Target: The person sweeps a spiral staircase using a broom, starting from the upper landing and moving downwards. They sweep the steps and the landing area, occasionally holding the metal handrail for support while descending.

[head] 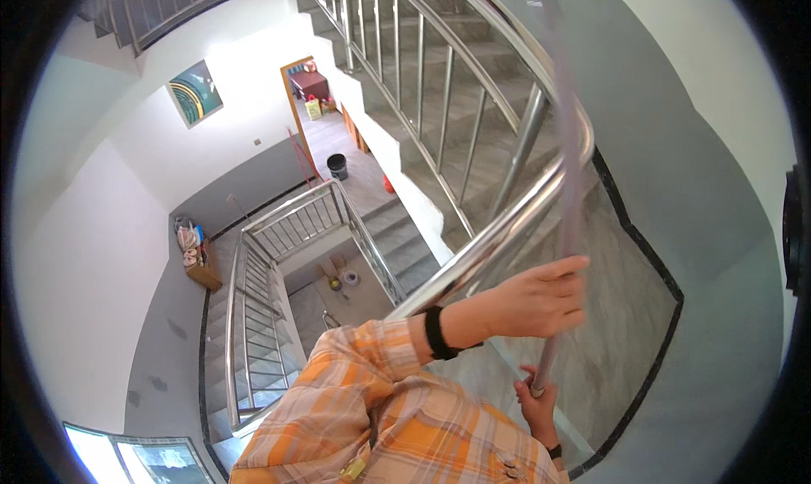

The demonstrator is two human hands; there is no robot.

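A long, pale pinkish pole point(567, 186) runs upward through the right half of the head view. Its far end passes out of the top of the picture. My left hand point(538, 297) is wrapped around it partway along, with a black band at the wrist. Lower and nearer my body, my right hand point(537, 408) grips the pole's near end. A polished metal handrail point(500, 237) passes just left of the pole, behind it, and curves round at the landing. What the pole carries at its far end is hidden.
Grey tiled stairs point(462, 59) with metal balusters climb beyond the handrail. An open stairwell drops away on the left, ringed by a lower railing point(291, 215). Further down are a black bucket point(338, 167) and a cardboard box point(206, 268) of items. A grey-and-white wall point(716, 211) bounds the right.
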